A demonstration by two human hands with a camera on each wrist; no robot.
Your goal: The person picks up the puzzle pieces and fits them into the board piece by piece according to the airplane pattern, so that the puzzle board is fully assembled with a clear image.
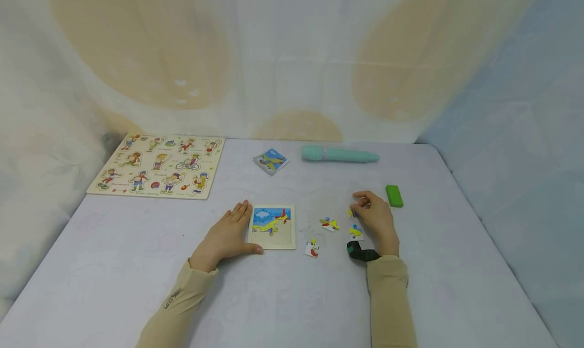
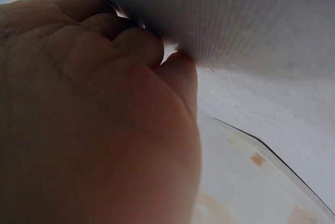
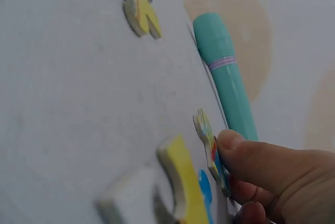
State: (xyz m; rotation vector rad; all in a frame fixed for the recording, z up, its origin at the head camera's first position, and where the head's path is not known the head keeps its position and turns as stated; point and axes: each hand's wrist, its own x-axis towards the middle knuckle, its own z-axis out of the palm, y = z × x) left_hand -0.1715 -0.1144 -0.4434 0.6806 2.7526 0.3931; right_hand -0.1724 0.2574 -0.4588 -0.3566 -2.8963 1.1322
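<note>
In the head view, a small square puzzle board (image 1: 284, 240) holds a partly filled airplane picture. My left hand (image 1: 228, 239) rests at its left side, fingers extended along the edge and thumb by the bottom corner. The left wrist view mostly shows that hand (image 2: 99, 114) from close up. To the right, my right hand (image 1: 376, 219) pinches a small jigsaw piece (image 1: 351, 213) between thumb and fingers. The right wrist view shows this piece (image 3: 209, 148) tilted at the thumb tip. Nearby lie another yellow-blue piece (image 1: 356, 231), yellow-red pieces (image 1: 329, 224) and a white-red piece (image 1: 312, 248).
A large wooden sports-figure puzzle (image 1: 159, 166) lies at the back left. Behind the board are a small airplane picture card (image 1: 271, 161) and a teal microphone-shaped object (image 1: 339, 154). A green block (image 1: 394, 196) lies just right of my right hand. Fabric walls border the table.
</note>
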